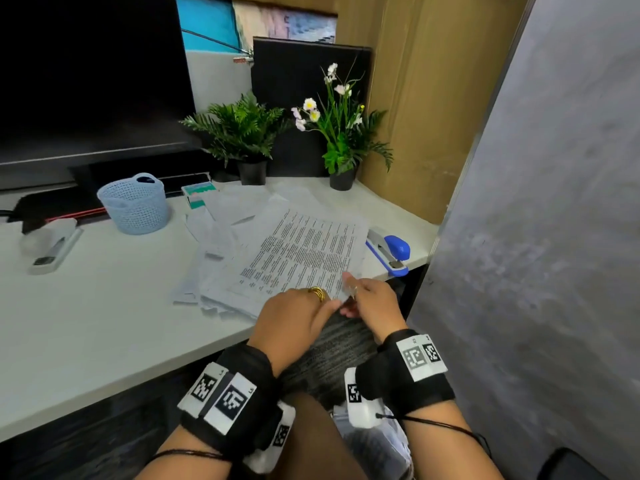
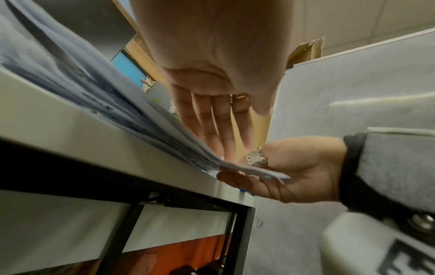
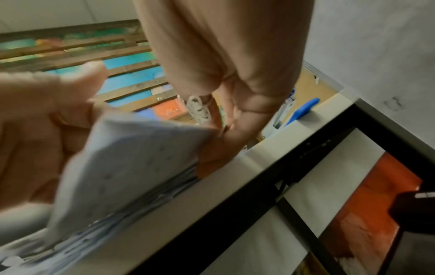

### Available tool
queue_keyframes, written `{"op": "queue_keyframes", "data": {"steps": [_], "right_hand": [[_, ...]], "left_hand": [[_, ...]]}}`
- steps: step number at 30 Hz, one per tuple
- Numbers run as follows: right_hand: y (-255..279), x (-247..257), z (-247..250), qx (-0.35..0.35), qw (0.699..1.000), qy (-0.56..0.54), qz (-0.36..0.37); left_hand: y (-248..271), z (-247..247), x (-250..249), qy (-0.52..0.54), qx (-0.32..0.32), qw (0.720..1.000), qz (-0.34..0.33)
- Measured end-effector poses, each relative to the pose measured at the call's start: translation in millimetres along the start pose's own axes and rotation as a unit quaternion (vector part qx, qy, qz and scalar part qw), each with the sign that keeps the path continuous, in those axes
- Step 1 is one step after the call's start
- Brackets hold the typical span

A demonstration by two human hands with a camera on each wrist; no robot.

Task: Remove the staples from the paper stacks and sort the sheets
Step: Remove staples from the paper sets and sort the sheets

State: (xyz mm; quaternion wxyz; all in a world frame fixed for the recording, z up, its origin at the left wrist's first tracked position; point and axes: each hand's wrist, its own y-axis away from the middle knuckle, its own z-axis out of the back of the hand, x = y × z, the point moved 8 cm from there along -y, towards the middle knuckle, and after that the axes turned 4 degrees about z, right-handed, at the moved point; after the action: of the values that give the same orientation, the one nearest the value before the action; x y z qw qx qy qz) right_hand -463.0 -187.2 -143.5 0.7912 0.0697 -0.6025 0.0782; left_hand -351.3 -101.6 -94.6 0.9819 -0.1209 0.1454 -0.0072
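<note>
The paper stack (image 1: 304,258) lies at the front edge of the table (image 1: 104,317) near its right corner, its near corner jutting past the edge. The left hand (image 1: 294,320) lies on that corner with fingers (image 2: 212,128) straight, while the right hand (image 1: 372,299) pinches the overhanging corner between thumb and curled fingers (image 3: 233,147). A blue stapler (image 1: 389,251) sits just beside the stack at the right edge, and a blue mesh basket (image 1: 135,204) stands toward the back left.
</note>
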Motion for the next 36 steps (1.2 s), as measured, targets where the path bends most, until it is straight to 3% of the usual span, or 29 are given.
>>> {"op": "queue_keyframes", "data": {"steps": [4, 7, 11, 15, 18, 22, 24, 26, 28, 30, 32, 36], "right_hand": [[9, -2, 2, 0.013, 0.999, 0.037, 0.032], [18, 8, 10, -0.001, 0.997, 0.012, 0.073], [24, 21, 24, -0.013, 0.991, 0.022, 0.130], [35, 39, 32, -0.023, 0.971, 0.131, 0.198], [38, 49, 33, -0.020, 0.946, 0.228, 0.228], [29, 57, 22, 0.079, 0.946, 0.231, 0.213], [14, 79, 36, 0.020, 0.947, 0.218, 0.235], [-15, 100, 58, -0.088, 0.925, 0.249, 0.273], [-55, 100, 66, -0.112, 0.900, 0.353, 0.229], [-88, 75, 65, -0.042, 0.876, 0.472, 0.093], [-96, 58, 60, 0.037, 0.850, 0.525, 0.009], [-93, 51, 54, 0.057, 0.857, 0.511, -0.006]], "left_hand": [[3, -6, 6, 0.096, 0.050, 0.994, 0.003], [1, 11, 6, 0.105, 0.012, 0.994, -0.014], [-13, 46, -7, 0.013, -0.069, 0.996, -0.056], [-24, 74, -31, -0.183, -0.143, 0.964, -0.133], [-35, 73, -33, -0.296, -0.061, 0.947, -0.111], [-37, 65, -17, -0.296, -0.006, 0.951, -0.092], [-35, 65, -9, -0.262, -0.010, 0.962, -0.080], [-32, 65, -3, -0.250, -0.016, 0.965, -0.073], [-31, 62, 1, -0.257, -0.011, 0.964, -0.073], [-30, 59, 3, -0.257, -0.004, 0.964, -0.072], [-28, 56, 4, -0.255, 0.005, 0.964, -0.068], [-25, 50, 5, -0.253, 0.018, 0.965, -0.068]]}}
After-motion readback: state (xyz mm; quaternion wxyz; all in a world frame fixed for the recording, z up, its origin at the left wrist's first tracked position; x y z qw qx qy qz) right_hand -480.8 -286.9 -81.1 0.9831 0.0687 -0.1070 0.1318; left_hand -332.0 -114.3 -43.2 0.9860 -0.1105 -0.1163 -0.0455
